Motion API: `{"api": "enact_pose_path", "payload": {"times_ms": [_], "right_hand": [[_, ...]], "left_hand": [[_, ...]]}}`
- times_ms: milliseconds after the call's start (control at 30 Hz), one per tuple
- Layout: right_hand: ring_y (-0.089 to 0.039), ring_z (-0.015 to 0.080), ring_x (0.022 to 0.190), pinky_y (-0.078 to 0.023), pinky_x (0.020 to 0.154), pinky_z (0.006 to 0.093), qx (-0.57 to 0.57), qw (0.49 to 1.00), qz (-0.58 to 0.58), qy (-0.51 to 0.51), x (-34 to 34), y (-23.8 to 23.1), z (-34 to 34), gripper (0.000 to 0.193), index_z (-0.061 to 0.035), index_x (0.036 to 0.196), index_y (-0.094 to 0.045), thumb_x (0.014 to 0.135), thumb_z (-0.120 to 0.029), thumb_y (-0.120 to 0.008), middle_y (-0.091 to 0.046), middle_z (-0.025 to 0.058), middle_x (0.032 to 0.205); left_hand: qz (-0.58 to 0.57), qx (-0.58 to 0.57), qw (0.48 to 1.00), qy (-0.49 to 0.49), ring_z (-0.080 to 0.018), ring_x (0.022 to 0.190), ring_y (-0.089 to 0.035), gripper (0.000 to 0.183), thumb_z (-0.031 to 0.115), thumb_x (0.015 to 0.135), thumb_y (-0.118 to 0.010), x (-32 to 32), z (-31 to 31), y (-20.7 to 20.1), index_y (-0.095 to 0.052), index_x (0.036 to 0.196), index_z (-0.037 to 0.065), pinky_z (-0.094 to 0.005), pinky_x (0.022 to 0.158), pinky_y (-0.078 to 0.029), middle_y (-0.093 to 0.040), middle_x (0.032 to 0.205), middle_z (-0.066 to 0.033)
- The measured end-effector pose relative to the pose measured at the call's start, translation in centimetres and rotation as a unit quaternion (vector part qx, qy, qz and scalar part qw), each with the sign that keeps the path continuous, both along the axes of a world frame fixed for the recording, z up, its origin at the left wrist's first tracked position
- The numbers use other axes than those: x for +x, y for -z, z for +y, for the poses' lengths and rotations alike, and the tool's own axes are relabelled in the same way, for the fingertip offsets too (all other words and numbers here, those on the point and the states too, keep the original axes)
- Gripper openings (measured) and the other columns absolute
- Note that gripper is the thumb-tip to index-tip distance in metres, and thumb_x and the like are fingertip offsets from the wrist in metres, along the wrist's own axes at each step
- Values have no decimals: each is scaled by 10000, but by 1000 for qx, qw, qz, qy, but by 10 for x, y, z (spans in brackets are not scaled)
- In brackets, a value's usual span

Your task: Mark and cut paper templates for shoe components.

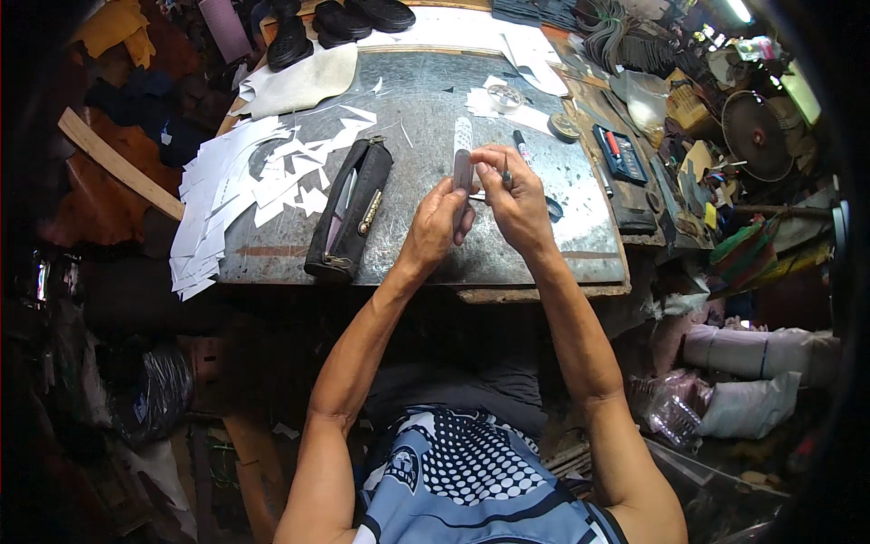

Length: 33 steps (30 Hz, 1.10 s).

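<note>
My left hand (pixel 437 222) is closed around a long slim rounded piece (pixel 462 150), white with a dotted pattern at its top and greyish below. It points away from me over the worktable. Close beside it, my right hand (pixel 518 207) pinches a small thin dark tool with a pointed tip (pixel 506 172); its exact kind is unclear. The right fingertips are near or touching the slim piece. Left of my hands lies a black zippered pencil case (pixel 349 213), partly unzipped with things inside. A black and white marker (pixel 521 145) lies just beyond my right hand.
White paper scraps (pixel 272 172) cover the metal-topped table's left side. Black shoes (pixel 349 20) and a pale sheet (pixel 304 83) sit at the far left. A clear round dish (pixel 505 97), a round tin (pixel 564 127) and a blue tray (pixel 620 154) are right. A fan (pixel 758 136) stands beyond.
</note>
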State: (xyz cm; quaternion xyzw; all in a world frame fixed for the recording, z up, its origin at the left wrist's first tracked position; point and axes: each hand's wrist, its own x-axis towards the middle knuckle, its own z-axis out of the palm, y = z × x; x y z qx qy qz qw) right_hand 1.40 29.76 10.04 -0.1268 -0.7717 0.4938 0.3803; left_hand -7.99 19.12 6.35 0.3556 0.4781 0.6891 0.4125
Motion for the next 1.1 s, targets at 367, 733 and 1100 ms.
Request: {"api": "enact_pose_path", "payload": {"times_ms": [367,733,1100], "right_hand": [[-606,98,775,-526,623,213,15,1000,12,-11,-1,-13,-3,253,-35,1094,-659,901,40,-515,-573,79,1097],[-605,90,805,-540,674,218,121,992,20,12,6,2,3,291,-60,1020,-697,845,89,-518,-561,103,1134],[-539,86,741,-417,574,217,-29,1000,-3,-10,2,8,10,178,11,811,-682,890,-140,-630,-610,109,1065]], "left_hand": [[-3,-4,1000,7,-62,547,-435,310,272,977,-363,0,0,-2,-511,1114,37,-214,484,-369,-499,682,-2],[-30,10,999,-21,-54,498,-379,251,232,990,-364,5,4,-4,-520,1036,40,-224,441,-305,-440,619,31],[4,-4,1000,-9,-55,539,-414,338,327,1010,-365,1,7,8,-523,1111,45,-206,472,-328,-475,680,23]]}}
